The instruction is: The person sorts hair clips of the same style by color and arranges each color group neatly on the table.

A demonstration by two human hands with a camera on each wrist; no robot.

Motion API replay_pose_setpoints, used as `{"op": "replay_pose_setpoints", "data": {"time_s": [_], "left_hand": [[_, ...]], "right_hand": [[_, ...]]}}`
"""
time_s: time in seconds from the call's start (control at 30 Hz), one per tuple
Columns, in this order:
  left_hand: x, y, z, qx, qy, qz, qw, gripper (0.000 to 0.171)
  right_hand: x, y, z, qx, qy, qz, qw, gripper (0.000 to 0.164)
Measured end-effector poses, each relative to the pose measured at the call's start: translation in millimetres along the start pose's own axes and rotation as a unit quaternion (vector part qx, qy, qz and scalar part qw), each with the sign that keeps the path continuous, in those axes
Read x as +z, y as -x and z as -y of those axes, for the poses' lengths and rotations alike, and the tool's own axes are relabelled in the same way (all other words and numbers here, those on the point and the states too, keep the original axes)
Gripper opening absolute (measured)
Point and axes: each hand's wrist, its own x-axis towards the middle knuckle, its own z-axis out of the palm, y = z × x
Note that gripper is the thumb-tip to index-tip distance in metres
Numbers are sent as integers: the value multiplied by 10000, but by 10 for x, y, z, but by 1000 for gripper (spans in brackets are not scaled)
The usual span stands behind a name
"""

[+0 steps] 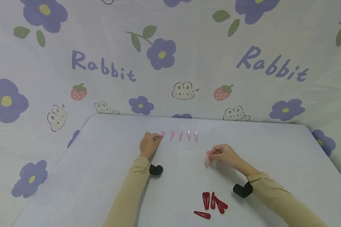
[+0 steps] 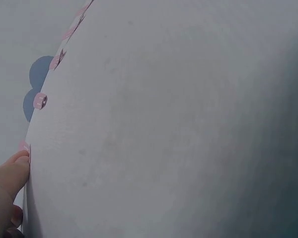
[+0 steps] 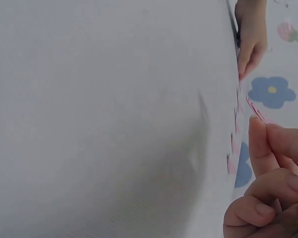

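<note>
Near the back of the table, my left hand (image 1: pixel 149 145) pinches the leftmost pink snap hair clip (image 1: pixel 163 133) of a row between thumb and finger. The other pink clips (image 1: pixel 181 136) of that row lie side by side to its right, pointed ends toward me. My right hand (image 1: pixel 225 155) pinches another pink hair clip (image 1: pixel 207 157), held upright in front of the row's right end. In the right wrist view, thumb and forefinger grip this clip (image 3: pixel 257 110) by one end, its other end sticking out past the fingertips. The left fingertips partly hide their clip (image 2: pixel 24 146).
Several red hair clips (image 1: pixel 213 200) lie loosely grouped at the front, below my right hand, with one red clip (image 1: pixel 202 215) set apart on the left. The white table (image 1: pixel 82 176) ends at a printed cloth backdrop (image 1: pixel 108 94). A black wrist camera (image 1: pixel 243 189) juts from each sleeve.
</note>
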Motion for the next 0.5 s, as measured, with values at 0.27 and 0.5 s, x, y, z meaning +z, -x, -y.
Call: {"op": "replay_pose_setpoints", "data": {"time_s": [0.27, 0.5], "left_hand": [[-27, -18, 14, 0, 33, 22, 10000, 16], [-36, -2, 14, -98, 76, 126, 9998, 17]], "right_hand": [[-108, -318, 11, -94, 145, -466, 9988, 9], [-148, -540, 18, -91, 343, -617, 9975, 7]]}}
